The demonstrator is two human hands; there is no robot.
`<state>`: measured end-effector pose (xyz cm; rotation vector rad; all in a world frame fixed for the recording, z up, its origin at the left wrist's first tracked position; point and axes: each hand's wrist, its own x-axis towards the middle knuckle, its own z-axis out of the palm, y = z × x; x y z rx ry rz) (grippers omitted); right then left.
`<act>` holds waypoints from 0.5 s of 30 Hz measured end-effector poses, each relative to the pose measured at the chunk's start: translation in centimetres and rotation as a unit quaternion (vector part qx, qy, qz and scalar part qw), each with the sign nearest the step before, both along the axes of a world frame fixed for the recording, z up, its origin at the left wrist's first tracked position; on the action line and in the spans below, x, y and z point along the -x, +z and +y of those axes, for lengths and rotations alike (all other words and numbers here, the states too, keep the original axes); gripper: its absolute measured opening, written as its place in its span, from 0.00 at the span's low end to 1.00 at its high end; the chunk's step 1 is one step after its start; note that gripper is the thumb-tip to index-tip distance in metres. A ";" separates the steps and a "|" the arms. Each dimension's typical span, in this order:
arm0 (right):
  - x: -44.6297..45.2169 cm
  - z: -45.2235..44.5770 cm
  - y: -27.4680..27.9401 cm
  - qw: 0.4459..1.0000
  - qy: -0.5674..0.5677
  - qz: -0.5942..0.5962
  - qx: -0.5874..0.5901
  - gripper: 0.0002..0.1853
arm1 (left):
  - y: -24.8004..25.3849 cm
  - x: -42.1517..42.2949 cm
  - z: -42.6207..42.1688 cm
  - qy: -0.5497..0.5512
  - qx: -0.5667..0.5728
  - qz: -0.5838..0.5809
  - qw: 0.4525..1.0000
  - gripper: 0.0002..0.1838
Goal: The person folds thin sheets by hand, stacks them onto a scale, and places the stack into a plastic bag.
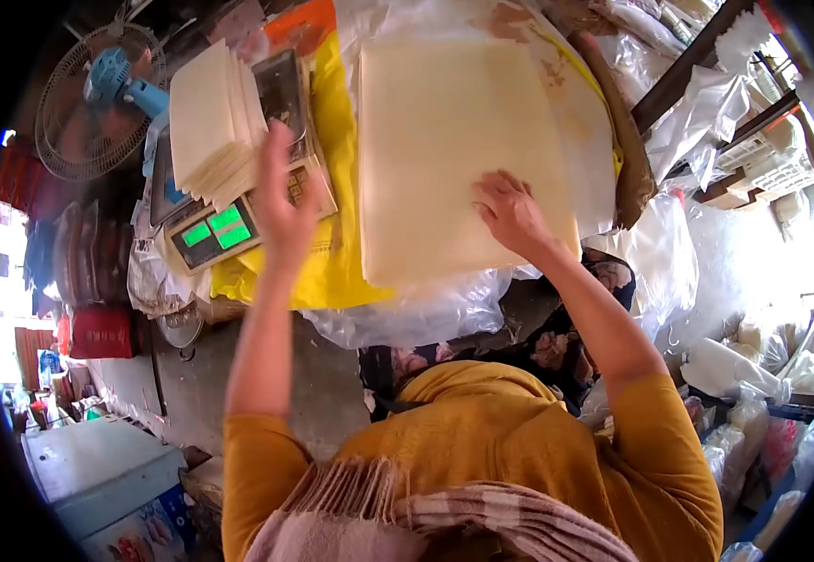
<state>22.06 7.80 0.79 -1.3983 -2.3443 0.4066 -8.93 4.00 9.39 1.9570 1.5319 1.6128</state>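
A stack of large, pale cream sheets point(454, 140) lies before me on the work surface. My right hand point(517, 215) rests on its lower right part, fingers slightly curled and apart, with nothing visibly gripped. My left hand point(287, 201) is raised near the digital scale point(218, 234), somewhat blurred, its fingers extended and thumb apart. Just left of it, a fanned pile of smaller cream sheets point(215, 122) sits on the scale, whose green displays are lit. Whether the left fingertips touch this pile is unclear.
Yellow plastic sheeting point(332, 272) and clear plastic point(407, 318) hang over the near edge. A blue fan point(107, 80) stands at the upper left. Plastic bags point(744, 421) crowd the right side, and a white-topped freezer-like box point(98, 459) stands at the lower left.
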 end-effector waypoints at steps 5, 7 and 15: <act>3.7 -3.2 2.8 0.977 0.213 0.008 -0.003 0.10 | -10.3 -4.0 -7.0 -0.042 0.139 0.042 0.989 0.42; 4.7 -3.9 2.5 0.963 0.266 -0.009 -0.044 0.07 | -10.9 -4.3 -7.9 -0.045 0.145 0.076 0.985 0.46; 7.4 -4.9 3.2 0.921 0.324 -0.209 -0.051 0.06 | -10.7 -3.9 -8.1 -0.047 0.144 0.137 0.979 0.52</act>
